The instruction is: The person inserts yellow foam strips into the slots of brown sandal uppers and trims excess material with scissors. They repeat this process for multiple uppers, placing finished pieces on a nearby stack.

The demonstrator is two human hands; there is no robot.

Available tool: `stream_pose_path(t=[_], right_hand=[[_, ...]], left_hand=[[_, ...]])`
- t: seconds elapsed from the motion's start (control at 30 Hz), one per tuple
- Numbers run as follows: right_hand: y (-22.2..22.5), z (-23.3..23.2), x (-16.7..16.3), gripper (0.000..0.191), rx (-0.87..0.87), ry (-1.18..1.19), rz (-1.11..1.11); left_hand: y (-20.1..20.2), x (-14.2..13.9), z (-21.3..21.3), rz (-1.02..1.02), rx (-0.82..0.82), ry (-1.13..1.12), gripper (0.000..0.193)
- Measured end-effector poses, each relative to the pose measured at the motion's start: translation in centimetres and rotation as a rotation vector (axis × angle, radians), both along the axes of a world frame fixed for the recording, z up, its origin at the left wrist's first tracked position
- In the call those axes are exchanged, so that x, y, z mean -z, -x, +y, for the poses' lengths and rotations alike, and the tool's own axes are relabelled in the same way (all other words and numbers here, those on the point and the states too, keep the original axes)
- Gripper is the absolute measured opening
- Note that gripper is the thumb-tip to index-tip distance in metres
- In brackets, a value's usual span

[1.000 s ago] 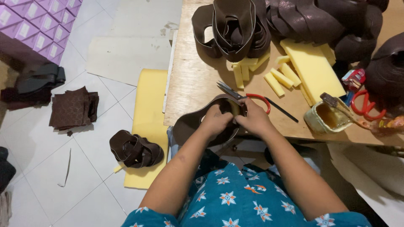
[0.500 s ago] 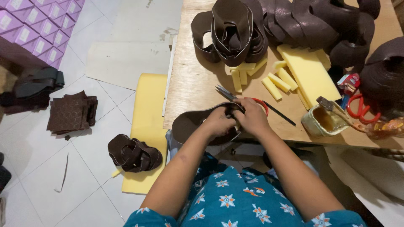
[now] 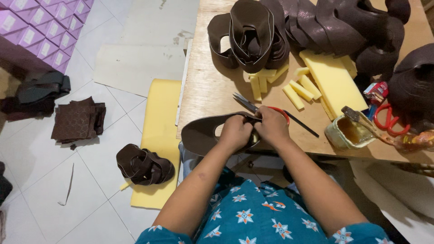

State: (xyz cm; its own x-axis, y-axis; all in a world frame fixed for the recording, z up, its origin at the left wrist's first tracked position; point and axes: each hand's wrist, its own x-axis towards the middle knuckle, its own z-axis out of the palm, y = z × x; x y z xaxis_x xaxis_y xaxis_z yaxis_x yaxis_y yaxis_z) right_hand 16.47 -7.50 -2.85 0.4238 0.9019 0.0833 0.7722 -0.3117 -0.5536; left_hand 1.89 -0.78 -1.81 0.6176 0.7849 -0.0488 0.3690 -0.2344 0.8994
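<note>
While both the left hand and right hand pinch the brown leather sandal upper at the wooden table's near edge, a slackened grip could drop it floorward.

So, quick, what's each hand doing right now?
Left hand: closed on the brown cut-out piece at the table edge.
Right hand: closed on the same piece, fingers curled.

Dark brown upper; yellow foam strips and floor sheet; red-handled scissors; purple boxes — white-edged; blue sleeves — white and orange flowers; pale wood table.
</note>
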Motion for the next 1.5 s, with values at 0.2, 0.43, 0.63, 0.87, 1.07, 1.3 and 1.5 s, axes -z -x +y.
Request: stream_pose_path(t=[0.2, 0.43, 0.63, 0.87, 1.07, 1.3, 1.5], right_hand=[[0.1, -0.3, -0.3, 0.025, -0.084, -0.066, -0.017], [0.3, -0.8, -0.1, 0.025, -0.089, -0.142, -0.112], [1.3, -0.7, -1.7, 0.022, -0.089, -0.201, -0.149], [1.8, -1.4, -4.8, 0.014, -0.319, -0.472, -0.408], [1.2, -0.6, -4.4, 0.016, -0.313, -0.356, -0.457], [1.0, 0.3, -2.5, 0.01, -0.304, -0.325, -0.467], [0.1, 0.1, -2.6, 0.006, -0.378, -0.368, -0.326]], left_hand=[[-0.3, 1.0, 1.1, -0.005, -0.102, 0.119, 0.025], [-0.3, 1.0, 1.0, -0.006, -0.092, 0.077, 0.028], [-0.5, 1.1, 1.5, 0.171, -0.072, 0.145, 0.03], [-0.8, 3.8, 3.3, 0.036, 0.022, 0.131, 0.03], [-1.4, 3.6, 3.3, -0.031, 0.041, 0.191, 0.032], [-1.5, 3.9, 3.0, -0.077, 0.023, 0.236, 0.029], [-1.5, 4.0, 3.2, 0.022, 0.008, 0.351, 0.03]])
